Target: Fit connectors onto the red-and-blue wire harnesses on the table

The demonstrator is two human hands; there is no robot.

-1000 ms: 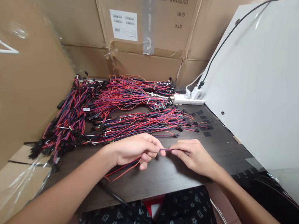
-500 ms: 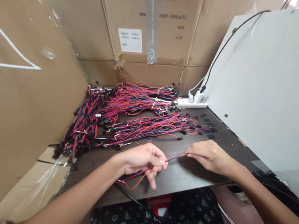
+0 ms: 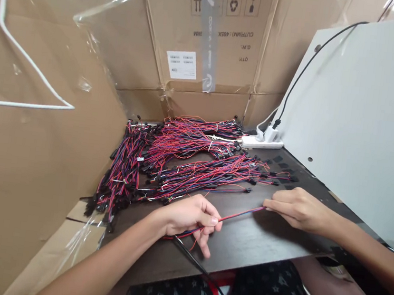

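Note:
A thin strand of red and blue wires (image 3: pixel 241 214) runs taut between my two hands, just above the dark tabletop (image 3: pixel 241 253). My left hand (image 3: pixel 195 221) pinches it between thumb and forefinger, the other fingers loosely spread below. At its right end, my right hand (image 3: pixel 293 207) grips the strand with closed fingers, which hide the tip. Left of my left hand the wires continue under the palm, along with a black cable (image 3: pixel 192 260) that hangs over the table's front edge. Behind my hands lies a loose bundle of red and dark wires (image 3: pixel 208 175) with black connectors.
More wire bundles lie at the back (image 3: pixel 191 137) and along the left side (image 3: pixel 124 167). A white power strip (image 3: pixel 262 143) with plugs sits at the back right. Cardboard (image 3: pixel 225 36) walls the back and left; a white panel (image 3: pixel 367 106) stands on the right.
My right hand has moved right, away from my left, so a longer stretch of wire shows between them. The camera view has shifted slightly.

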